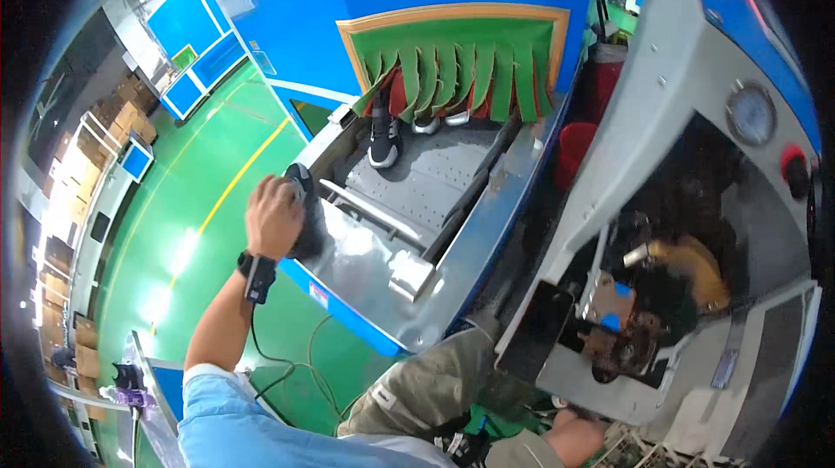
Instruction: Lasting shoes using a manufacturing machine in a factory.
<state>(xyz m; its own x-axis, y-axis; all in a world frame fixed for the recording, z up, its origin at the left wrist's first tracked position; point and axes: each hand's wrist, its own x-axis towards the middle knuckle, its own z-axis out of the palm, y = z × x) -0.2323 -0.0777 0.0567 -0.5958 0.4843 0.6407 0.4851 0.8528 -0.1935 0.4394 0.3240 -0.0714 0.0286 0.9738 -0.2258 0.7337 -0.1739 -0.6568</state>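
Observation:
At the left corner of the metal conveyor end, my left hand (275, 217) is closed on a dark shoe (306, 223). The hand covers part of the shoe, and a black device is strapped to the wrist. On the grey perforated conveyor belt (409, 185) stands a black shoe with a white sole (383, 144). Behind it, more shoes (426, 126) show partly under the green strip curtain (452, 59). Low on the right, beside my knee, my right hand (576, 437) has its fingers curled; what they hold is hidden.
A grey machine (626, 163) with a round gauge (750, 111), a red knob (793, 170) and a dark opening with metal clamps (622, 346) stands at the right. A red bin (576, 153) is between it and the conveyor. Cables (287, 368) hang over the green floor.

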